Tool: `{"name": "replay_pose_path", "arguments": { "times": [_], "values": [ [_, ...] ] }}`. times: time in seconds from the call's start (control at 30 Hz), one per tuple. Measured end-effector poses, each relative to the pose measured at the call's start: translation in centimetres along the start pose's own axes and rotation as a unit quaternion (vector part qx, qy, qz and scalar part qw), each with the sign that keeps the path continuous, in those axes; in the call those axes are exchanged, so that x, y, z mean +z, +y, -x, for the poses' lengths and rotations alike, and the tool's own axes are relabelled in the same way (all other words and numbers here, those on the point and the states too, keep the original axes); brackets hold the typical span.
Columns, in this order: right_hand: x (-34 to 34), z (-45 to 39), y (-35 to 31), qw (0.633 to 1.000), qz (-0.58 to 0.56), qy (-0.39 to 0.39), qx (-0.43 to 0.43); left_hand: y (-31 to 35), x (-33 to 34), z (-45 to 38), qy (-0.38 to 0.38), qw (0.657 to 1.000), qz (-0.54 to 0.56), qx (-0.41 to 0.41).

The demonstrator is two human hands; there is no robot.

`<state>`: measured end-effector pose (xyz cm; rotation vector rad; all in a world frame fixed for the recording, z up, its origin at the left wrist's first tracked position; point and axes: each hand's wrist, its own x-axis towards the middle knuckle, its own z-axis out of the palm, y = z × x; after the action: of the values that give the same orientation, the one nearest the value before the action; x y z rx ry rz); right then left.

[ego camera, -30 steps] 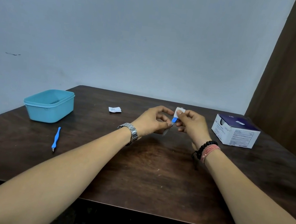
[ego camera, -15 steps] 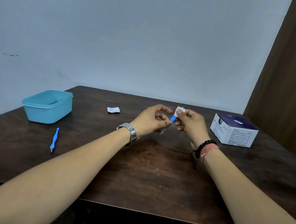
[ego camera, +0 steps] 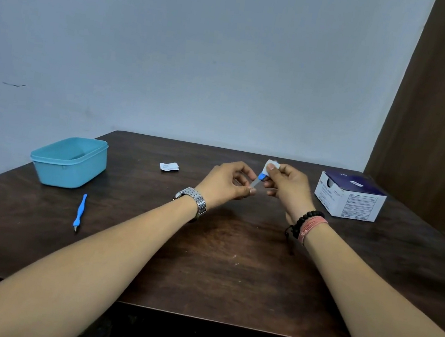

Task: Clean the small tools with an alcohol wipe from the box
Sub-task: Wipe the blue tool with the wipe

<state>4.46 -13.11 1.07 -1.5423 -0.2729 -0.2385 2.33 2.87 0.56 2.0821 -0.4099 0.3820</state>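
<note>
Both hands meet above the middle of the dark wooden table (ego camera: 230, 268). My left hand (ego camera: 228, 181) pinches the lower, greyish end of a small blue tool (ego camera: 260, 178). My right hand (ego camera: 288, 187) holds a white alcohol wipe (ego camera: 270, 165) wrapped round the tool's upper end. A second blue tool (ego camera: 79, 211) lies flat on the table at the left. The white and purple wipe box (ego camera: 349, 197) stands at the right, its top opening towards me.
A teal plastic tub (ego camera: 70, 162) stands at the back left. A torn white wipe wrapper (ego camera: 169, 166) lies on the table behind my left hand. The table's front edge runs just under my forearms. A pale wall and a brown panel close the back and right.
The hands stay together at the same spot; the tool's grey lower part shows a little more between them than before. Nothing else on the table has moved.
</note>
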Motion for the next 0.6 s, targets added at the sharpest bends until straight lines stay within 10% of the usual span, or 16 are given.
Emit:
{"name": "replay_pose_path", "arguments": {
  "times": [0.6],
  "values": [
    [0.1, 0.2, 0.0, 1.0, -0.007, 0.009, 0.007, 1.2, 0.2, 0.6, 0.07, 0.963, -0.245, 0.084]
  ]
}}
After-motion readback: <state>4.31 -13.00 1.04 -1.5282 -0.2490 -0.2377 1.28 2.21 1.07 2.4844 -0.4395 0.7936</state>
